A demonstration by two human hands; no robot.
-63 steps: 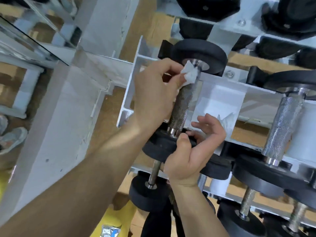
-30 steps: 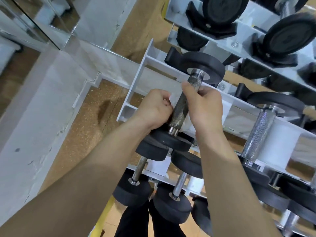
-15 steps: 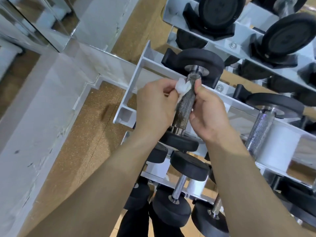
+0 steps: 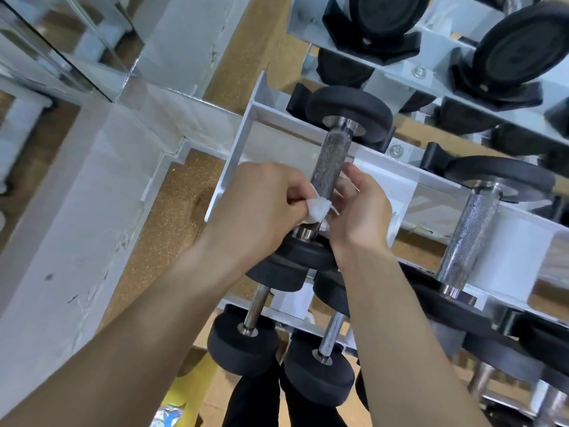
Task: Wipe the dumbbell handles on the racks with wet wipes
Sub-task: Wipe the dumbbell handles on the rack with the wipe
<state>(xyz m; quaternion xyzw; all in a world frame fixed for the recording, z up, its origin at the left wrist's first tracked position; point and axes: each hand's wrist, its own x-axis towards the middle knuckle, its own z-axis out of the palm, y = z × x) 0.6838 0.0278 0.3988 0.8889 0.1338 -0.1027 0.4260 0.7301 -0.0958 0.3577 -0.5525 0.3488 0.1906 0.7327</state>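
Floor [image 4: 172, 211] speckled brown, cork-like; white wall [image 4: 77, 211] scuffed, mirror [image 4: 61, 41] upper left. I see the left hand [image 4: 258, 211] pinching a crumpled wipe [image 4: 318, 209] against the low end of a knurled dumbbell handle [image 4: 334, 161] on the white rack [image 4: 237, 149]. The right hand [image 4: 360, 211] curls round its other side.

White rack [image 4: 385, 177] with black dumbbells [image 4: 468, 238]
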